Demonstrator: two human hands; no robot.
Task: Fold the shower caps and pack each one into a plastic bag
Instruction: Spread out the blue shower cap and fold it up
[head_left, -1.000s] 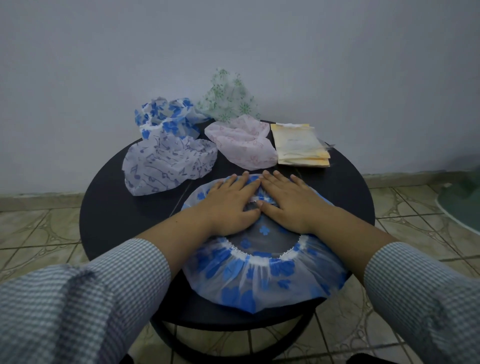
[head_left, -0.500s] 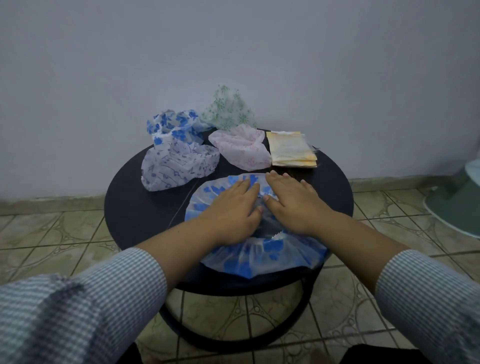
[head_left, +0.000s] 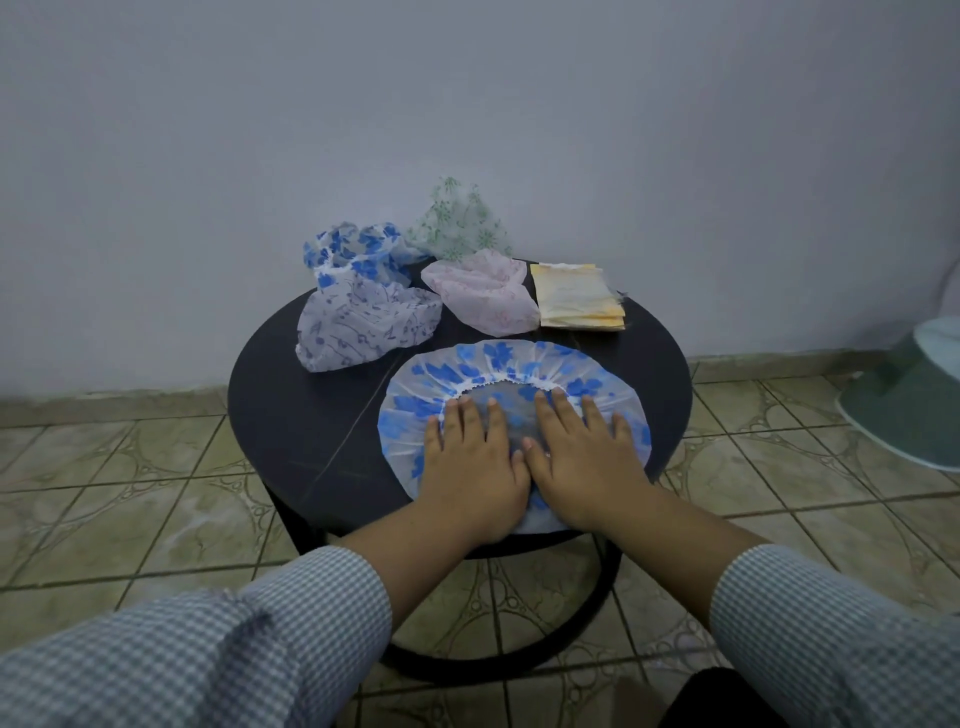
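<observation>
Left hand (head_left: 470, 462) and right hand (head_left: 582, 457) are laid flat, side by side, on the blue-flowered shower cap (head_left: 511, 395), fingers straight and pressed down, nothing gripped by either. Compared with a second ago, both hands have been drawn back toward the near edge of the round black table (head_left: 291, 410), and the cap's far half, with its white elastic rim (head_left: 498, 382), has been left uncovered and spread flat. From this it is judged that the smoothing stroke is nearly done and the first fold can follow; no cap has yet been bagged.

Going left to right along the back of the table, a music-note cap (head_left: 363, 327) is seen below a crumpled blue-flowered cap (head_left: 353, 252), then a green-sprigged cap (head_left: 457, 221), a pink cap (head_left: 483, 293), and, furthest right, the stack of yellowish plastic bags (head_left: 576, 296), untouched and well apart from the hands.
</observation>
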